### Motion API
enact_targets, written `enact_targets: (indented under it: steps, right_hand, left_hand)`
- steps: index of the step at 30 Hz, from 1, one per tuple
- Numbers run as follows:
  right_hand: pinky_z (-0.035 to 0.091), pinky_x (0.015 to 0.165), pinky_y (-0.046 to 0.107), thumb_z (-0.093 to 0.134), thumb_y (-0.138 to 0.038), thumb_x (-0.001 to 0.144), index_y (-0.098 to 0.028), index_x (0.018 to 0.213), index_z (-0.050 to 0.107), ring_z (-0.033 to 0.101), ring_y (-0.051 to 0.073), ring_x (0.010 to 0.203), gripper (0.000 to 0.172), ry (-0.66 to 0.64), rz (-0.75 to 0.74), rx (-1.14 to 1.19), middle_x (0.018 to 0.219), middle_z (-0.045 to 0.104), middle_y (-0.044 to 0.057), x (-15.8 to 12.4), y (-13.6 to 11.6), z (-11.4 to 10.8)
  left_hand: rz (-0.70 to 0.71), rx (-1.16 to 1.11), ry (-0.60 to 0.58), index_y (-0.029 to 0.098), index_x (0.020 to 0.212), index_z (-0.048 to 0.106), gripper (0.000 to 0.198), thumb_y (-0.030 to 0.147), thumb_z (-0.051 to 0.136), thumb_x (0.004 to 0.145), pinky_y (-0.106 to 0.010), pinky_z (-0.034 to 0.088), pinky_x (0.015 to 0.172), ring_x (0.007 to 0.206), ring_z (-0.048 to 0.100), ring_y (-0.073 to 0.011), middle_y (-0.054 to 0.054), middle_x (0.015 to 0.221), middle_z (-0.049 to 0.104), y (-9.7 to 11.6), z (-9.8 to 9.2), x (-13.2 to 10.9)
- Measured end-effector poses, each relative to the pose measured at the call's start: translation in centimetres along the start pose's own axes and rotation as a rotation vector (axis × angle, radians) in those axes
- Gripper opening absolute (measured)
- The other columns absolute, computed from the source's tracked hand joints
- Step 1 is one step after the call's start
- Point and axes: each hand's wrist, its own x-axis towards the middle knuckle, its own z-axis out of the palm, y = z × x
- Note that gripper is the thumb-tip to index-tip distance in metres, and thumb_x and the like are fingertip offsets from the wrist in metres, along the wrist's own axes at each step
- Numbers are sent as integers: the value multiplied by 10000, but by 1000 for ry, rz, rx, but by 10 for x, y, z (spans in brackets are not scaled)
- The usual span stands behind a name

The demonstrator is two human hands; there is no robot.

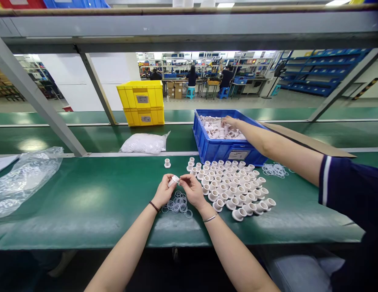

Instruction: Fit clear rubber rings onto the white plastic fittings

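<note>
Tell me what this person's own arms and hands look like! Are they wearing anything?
The left hand and right hand have no gloves, and no sleeves show on the forearms. A dark bracelet, perhaps beaded, circles the left wrist. A thin, silver-coloured bangle circles the right.

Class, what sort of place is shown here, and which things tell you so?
Probably a factory assembly workshop: many white fittings stand on a green bench, a blue crate holds more, and people sit on stools beyond.
</note>
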Motion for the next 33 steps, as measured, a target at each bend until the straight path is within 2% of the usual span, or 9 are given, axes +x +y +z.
enact_targets:
  steps: [3,7,15,19,26,33]
  right_hand:
    - [502,758,301,579,-319,840,-204,942,577,600,160,815,153,16,-2,26,871,614,31,1,1,0]
    - [498,754,300,581,-306,836,-208,952,576,598,158,805,152,35,12,13,868,618,29,2,6,-1]
    - [498,790,314,590,-276,814,-202,999,553,603,160,838,203,5,19,-65,908,625,38,4,7,-1]
    - [498,729,296,598,-273,794,-190,993,555,596,148,754,220,7,61,-96,837,626,24,5,8,-3]
    - [473,693,283,606,-286,773,-193,875,590,583,147,725,139,38,106,-116,797,624,9,5,6,-2]
    - [470,720,290,724,-309,645,-189,813,576,584,148,743,254,103,320,236,777,608,-1,11,12,-1]
  left_hand:
    - [21,145,-73,166,1062,439,258,318,495,861,-293,400,790,872,492,-161,-53,978,516,1,0,-2]
    - [33,169,-137,167,1080,412,279,309,488,853,-296,395,808,903,475,-169,-54,1017,485,3,1,-5]
    - [17,273,-86,174,1004,436,279,416,477,871,-260,388,720,796,479,-144,-20,907,504,5,0,-3]
    - [11,316,-46,182,955,454,265,421,506,854,-241,372,672,739,475,-131,7,839,504,10,-2,-4]
    - [84,470,-182,180,878,477,192,345,555,817,-240,352,626,679,466,-127,15,783,512,18,0,-9]
    - [220,474,-161,168,975,502,233,302,577,801,-285,389,731,804,502,-167,-38,894,530,18,-1,-11]
